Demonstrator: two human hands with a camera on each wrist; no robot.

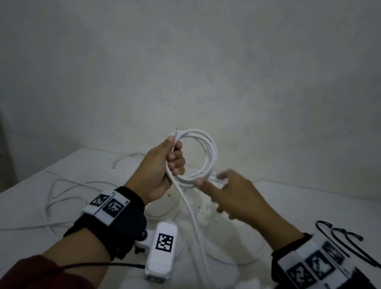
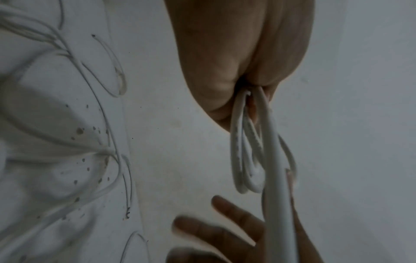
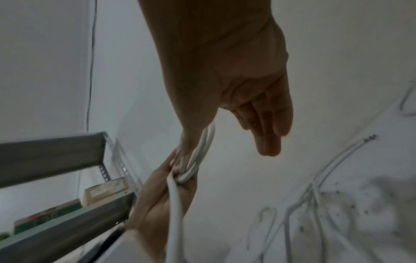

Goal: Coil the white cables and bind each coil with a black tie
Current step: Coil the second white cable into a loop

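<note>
The coil is held up above the table in the left hand, whose fingers are curled round the gathered loops at the coil's left side, and the ring is stood roughly upright, its open face turned toward the head camera. From the bottom of that grip the loose tail of the same white cable is let down and toward the person, its long axis running from the left fist to the table's near edge between the two forearms. The right hand is seen just right of the coil with fingers spread and relaxed, nothing gripped, its thumb tip at or very near the lowest loops; contact cannot be confirmed through the blur. The tail is judged to lie nearer the right hand, so the next loop would probably be fed from there. The cable is shown as smooth, round, fairly stiff plastic sheathing that holds neat curves. Other white cables are left sprawled on the table to the left. The black ties, thin and looped, are laid on the table at the far right, beyond the right wrist.
</note>
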